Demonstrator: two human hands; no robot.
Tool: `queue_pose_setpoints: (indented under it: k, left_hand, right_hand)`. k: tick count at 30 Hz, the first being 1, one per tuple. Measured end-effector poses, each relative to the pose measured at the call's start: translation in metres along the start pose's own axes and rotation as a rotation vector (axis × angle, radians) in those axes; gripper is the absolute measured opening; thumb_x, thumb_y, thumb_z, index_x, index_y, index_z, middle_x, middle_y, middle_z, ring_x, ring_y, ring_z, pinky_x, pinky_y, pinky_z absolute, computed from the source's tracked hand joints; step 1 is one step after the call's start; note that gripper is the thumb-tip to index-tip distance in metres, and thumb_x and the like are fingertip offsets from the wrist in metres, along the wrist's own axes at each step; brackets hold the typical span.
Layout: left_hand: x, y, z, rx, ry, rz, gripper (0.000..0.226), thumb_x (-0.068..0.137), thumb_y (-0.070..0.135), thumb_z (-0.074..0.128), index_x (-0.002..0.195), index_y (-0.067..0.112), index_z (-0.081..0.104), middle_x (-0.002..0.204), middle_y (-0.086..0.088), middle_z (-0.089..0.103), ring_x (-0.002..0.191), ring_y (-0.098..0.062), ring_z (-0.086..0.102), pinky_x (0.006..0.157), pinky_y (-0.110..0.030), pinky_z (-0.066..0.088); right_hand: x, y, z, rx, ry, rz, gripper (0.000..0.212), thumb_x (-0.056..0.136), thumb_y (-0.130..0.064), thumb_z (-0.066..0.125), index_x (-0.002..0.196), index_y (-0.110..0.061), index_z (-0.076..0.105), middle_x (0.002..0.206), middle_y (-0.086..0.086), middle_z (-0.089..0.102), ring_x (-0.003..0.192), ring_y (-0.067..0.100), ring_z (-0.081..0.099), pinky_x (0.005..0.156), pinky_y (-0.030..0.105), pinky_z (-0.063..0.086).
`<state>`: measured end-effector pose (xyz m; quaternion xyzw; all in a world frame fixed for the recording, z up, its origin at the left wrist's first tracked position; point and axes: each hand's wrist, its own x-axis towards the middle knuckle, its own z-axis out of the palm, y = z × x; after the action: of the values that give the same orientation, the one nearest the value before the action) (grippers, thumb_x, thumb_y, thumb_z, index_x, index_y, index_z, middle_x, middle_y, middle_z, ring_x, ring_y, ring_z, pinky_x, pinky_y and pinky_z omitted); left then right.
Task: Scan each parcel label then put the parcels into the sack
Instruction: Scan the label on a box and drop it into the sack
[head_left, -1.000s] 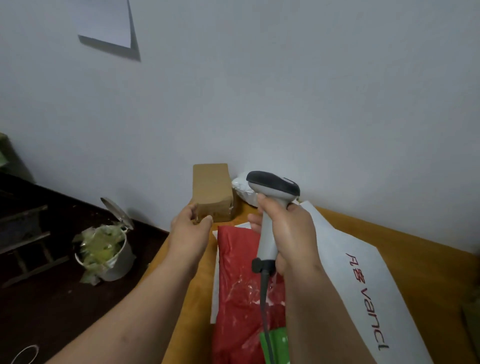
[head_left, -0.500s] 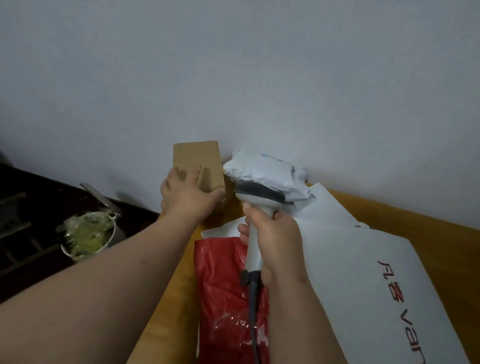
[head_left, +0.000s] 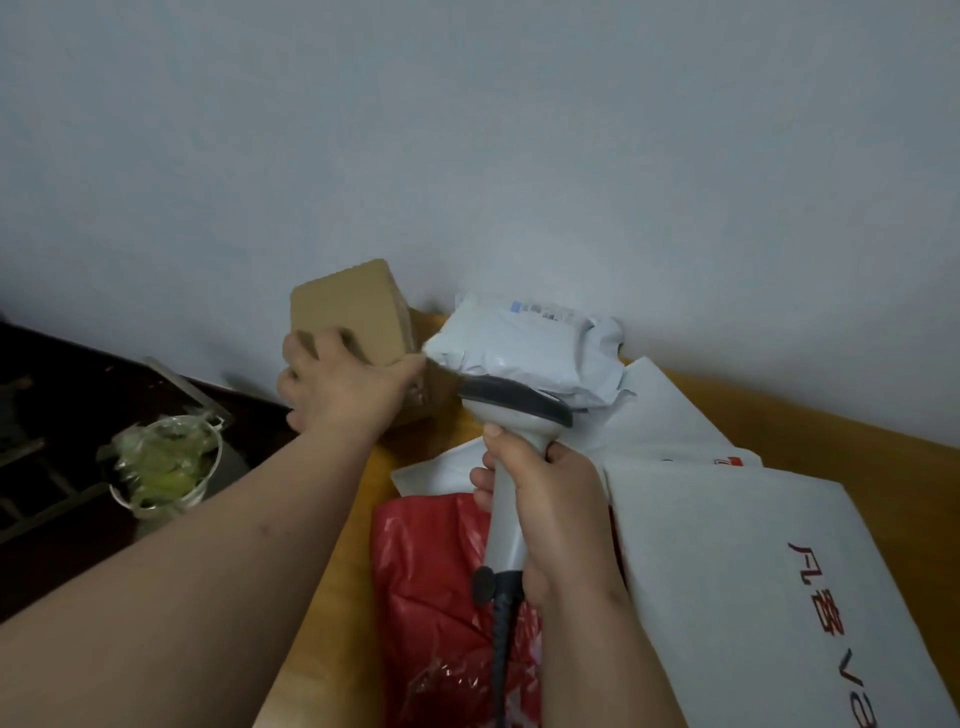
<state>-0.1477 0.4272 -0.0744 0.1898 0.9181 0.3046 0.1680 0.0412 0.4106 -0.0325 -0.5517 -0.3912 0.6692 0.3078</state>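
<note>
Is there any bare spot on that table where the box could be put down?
Bare wood shows along the table between the wall and the white mailers, and beside the red bag. Near the grey parcel, it's crowded.

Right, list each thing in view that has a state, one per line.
cardboard box: tilted, gripped by the left hand.
scanner: upright, held by the right hand, head toward the parcels.
white poly parcel: crumpled, lying by the wall, label up.
red bag: flat on the table.
bin: lid open, lined.
</note>
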Motion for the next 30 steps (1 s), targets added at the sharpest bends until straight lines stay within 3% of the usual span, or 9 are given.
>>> queue_pose_setpoints:
  k: [6,9,11,15,20,21,24,30]
  left_hand:
    - [-0.01,-0.041,-0.041,-0.647,0.016,-0.205,0.096,0.049,0.071,0.074,0.133,0.03,0.05,0.144,0.001,0.03,0.116,-0.025,0.046,0.091,-0.04,0.048]
    - [-0.03,-0.057,-0.06,-0.883,-0.071,-0.257,0.089,0.051,0.068,0.078,0.128,0.031,0.051,0.141,-0.004,0.047,0.118,-0.029,0.056,0.098,-0.053,0.051]
    - [-0.044,-0.063,-0.072,-1.057,-0.1,-0.306,0.071,0.068,0.057,0.078,0.127,0.027,0.054,0.132,-0.006,0.059,0.116,-0.032,0.061,0.094,-0.06,0.052]
    - [-0.072,-0.071,-0.093,-1.361,-0.34,-0.355,0.049,0.086,0.049,0.065,0.13,0.027,0.062,0.123,-0.004,0.071,0.115,-0.031,0.065,0.092,-0.058,0.052]
    - [-0.11,-0.066,-0.12,-1.629,-0.528,-0.464,0.031,0.081,0.058,0.064,0.098,0.035,0.078,0.118,-0.002,0.073,0.113,-0.035,0.064,0.101,-0.052,0.04]
    - [-0.118,-0.065,-0.125,-1.664,-0.557,-0.466,0.033,0.081,0.059,0.064,0.097,0.034,0.078,0.119,-0.003,0.073,0.112,-0.036,0.065,0.099,-0.052,0.042]
    - [-0.14,-0.065,-0.144,-1.789,-0.687,-0.386,0.051,0.081,0.061,0.06,0.123,0.033,0.069,0.126,-0.009,0.069,0.114,-0.043,0.064,0.087,-0.059,0.05]
    - [-0.18,-0.064,-0.179,-1.858,-0.893,-0.118,0.06,0.081,0.067,0.054,0.124,0.029,0.071,0.14,-0.012,0.059,0.126,-0.045,0.055,0.103,-0.065,0.037]
  right_hand:
    - [-0.009,-0.007,-0.001,-0.006,-0.004,-0.02,0.022,0.084,-0.03,0.078,0.096,-0.012,0.073,0.074,-0.005,0.076,0.072,0.012,0.076,0.062,0.023,0.058]
    - [-0.022,-0.012,0.0,-0.038,-0.016,-0.049,0.024,0.085,-0.033,0.077,0.096,-0.014,0.072,0.073,-0.006,0.077,0.071,0.01,0.076,0.054,0.015,0.054]
    - [-0.032,-0.016,0.0,-0.048,-0.025,-0.062,0.026,0.085,-0.034,0.077,0.098,-0.012,0.071,0.071,-0.003,0.077,0.069,0.01,0.075,0.052,0.014,0.053]
    - [-0.056,-0.024,0.0,-0.021,-0.023,-0.128,0.026,0.087,-0.031,0.076,0.099,-0.009,0.07,0.072,-0.002,0.077,0.07,0.014,0.076,0.055,0.016,0.055]
    - [-0.097,-0.033,0.001,0.089,-0.004,-0.187,0.018,0.09,-0.023,0.075,0.099,-0.008,0.069,0.079,0.0,0.078,0.08,0.019,0.077,0.066,0.025,0.062]
    - [-0.105,-0.035,0.0,0.095,0.008,-0.202,0.015,0.09,-0.023,0.074,0.098,-0.01,0.069,0.078,-0.001,0.078,0.08,0.019,0.077,0.069,0.027,0.062]
    - [-0.131,-0.037,-0.007,0.118,0.034,-0.256,0.007,0.093,-0.025,0.071,0.09,-0.018,0.069,0.073,-0.004,0.077,0.079,0.019,0.077,0.072,0.03,0.062]
    - [-0.176,-0.043,-0.027,0.282,0.022,-0.273,0.017,0.094,-0.028,0.07,0.103,-0.013,0.068,0.09,0.004,0.079,0.087,0.023,0.077,0.077,0.038,0.061]
